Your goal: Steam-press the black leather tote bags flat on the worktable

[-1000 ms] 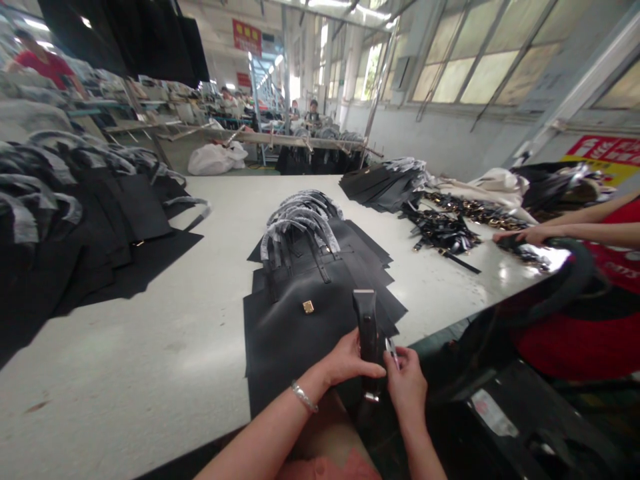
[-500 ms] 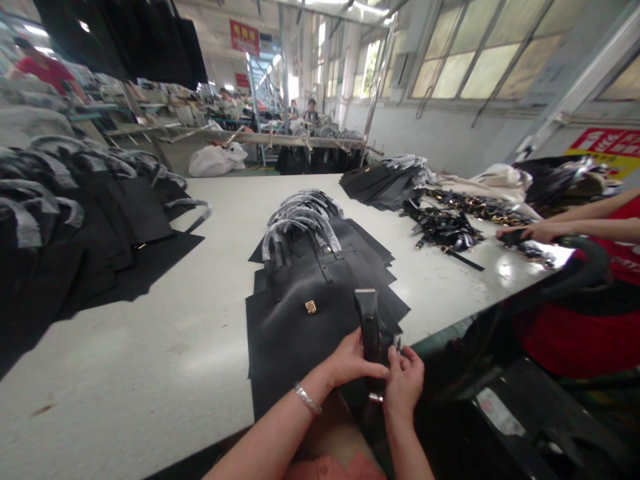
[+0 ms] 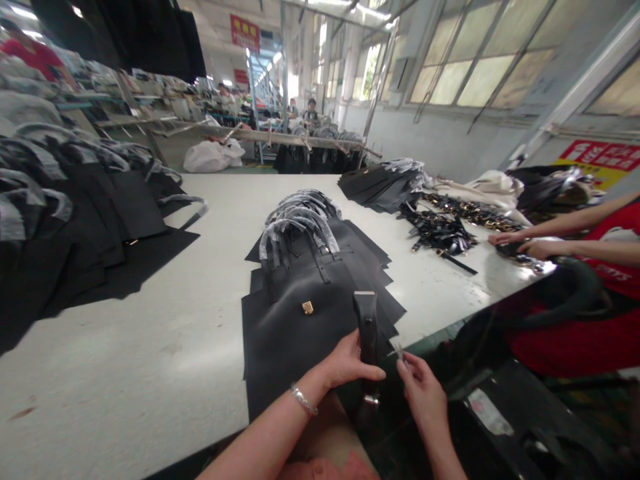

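A black strap piece (image 3: pixel 367 320) with a metal end stands upright in my left hand (image 3: pixel 347 363), my fingers behind it and my thumb across its front. Just to the right, my right hand (image 3: pixel 423 383) pinches a small silvery metal tool (image 3: pixel 399 353), apart from the strap. Beyond both hands lies a stack of black leather bag panels (image 3: pixel 280 333), with a gold clasp (image 3: pixel 307 307) on the top one. Several handles wrapped in clear plastic (image 3: pixel 300 217) arch over the far part of the stack.
More black panels with wrapped handles (image 3: pixel 100 233) cover the left of the pale table (image 3: pixel 125 373). At the right are a panel pile (image 3: pixel 375 183), black straps with buckles (image 3: pixel 440 230), and a person's hands (image 3: pixel 540 247) at the table edge. Black bags hang at upper left.
My right hand has moved right and away from the strap, with the small tool in its fingers. My left hand still holds the strap upright. The other person's hands have shifted slightly left.
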The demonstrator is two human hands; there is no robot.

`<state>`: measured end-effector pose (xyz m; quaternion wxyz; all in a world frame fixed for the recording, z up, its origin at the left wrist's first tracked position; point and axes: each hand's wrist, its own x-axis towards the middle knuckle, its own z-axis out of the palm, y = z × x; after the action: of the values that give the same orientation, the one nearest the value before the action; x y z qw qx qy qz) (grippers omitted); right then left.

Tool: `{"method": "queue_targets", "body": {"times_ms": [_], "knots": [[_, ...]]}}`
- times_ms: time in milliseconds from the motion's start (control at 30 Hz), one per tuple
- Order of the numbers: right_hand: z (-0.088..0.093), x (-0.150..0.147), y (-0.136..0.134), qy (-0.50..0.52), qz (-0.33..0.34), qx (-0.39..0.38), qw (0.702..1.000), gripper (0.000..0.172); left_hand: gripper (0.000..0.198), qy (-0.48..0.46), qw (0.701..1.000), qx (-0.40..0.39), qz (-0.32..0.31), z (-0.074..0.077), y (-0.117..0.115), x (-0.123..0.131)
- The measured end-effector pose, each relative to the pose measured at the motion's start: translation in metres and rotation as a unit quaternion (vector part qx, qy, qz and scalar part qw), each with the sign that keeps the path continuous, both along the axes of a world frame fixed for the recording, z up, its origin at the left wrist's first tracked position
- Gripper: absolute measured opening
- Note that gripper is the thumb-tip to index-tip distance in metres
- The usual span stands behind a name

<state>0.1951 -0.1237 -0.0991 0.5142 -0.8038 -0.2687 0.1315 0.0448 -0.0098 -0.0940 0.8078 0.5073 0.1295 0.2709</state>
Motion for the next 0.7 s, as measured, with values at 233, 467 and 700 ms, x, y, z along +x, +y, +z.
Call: {"method": "queue_targets", "body": {"times_ms": [233, 467, 700], "knots": [[-0.012, -0.017, -0.006, -0.009, 0.04, -0.059, 0.997, 0.043, 0.073, 0.014, 1.0, 0.001, 0.003, -0.003, 0.0, -0.002], [-0.019, -0.028, 0.002, -0.023, 0.013, -0.049, 0.998, 0.045, 0.075, 0.009, 1.0, 0.0, 0.001, -0.004, 0.0, -0.001], [-0.03, -0.04, 0.017, -0.017, -0.026, -0.02, 0.999, 0.044, 0.073, 0.022, 0.999, 0.028, 0.002, -0.003, -0.004, 0.0]]}}
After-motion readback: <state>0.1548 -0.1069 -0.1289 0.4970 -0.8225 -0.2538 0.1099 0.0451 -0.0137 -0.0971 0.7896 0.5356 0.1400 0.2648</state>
